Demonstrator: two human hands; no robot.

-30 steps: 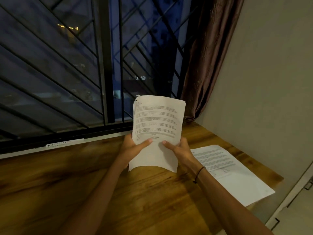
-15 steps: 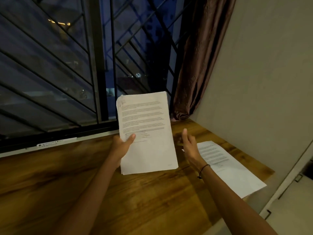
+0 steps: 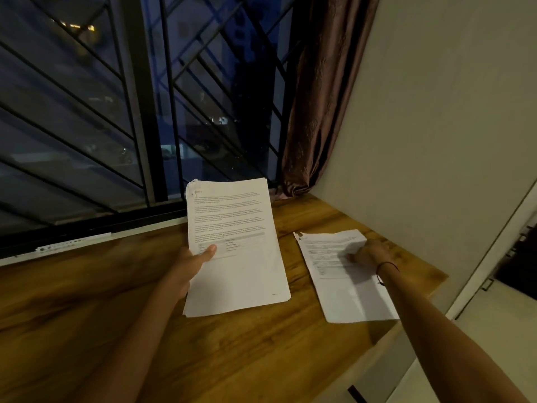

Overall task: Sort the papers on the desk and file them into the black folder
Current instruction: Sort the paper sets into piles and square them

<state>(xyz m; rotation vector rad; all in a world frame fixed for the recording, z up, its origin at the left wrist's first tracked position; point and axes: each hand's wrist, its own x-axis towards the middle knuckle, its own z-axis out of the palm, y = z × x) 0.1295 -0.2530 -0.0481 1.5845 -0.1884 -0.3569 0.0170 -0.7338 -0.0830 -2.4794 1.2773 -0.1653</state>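
The left hand (image 3: 190, 264) holds a stapled stack of printed papers (image 3: 235, 245) above the wooden desk (image 3: 87, 301), its grip a pinch on the stack's left edge with the thumb lying across the printed face and the fingers hidden behind the sheets. The stack is tilted up toward the camera, its top edge reaching in front of the window sill, and it hides the strip of desk behind it. To the right, apart from the stack, a second set of papers (image 3: 343, 286) lies flat on the desk near its right edge, with a torn or curled top left corner. The right hand (image 3: 367, 253) rests on the upper part of that set, fingers curled down onto the page; whether they pinch a sheet or only press on it cannot be told. A thin black band (image 3: 386, 267) circles the right wrist. Behind the desk runs a window with a dark metal grille (image 3: 145, 97), and a brown curtain (image 3: 316, 97) hangs in the corner beside a plain wall (image 3: 450, 112). The black folder does not show in this view.
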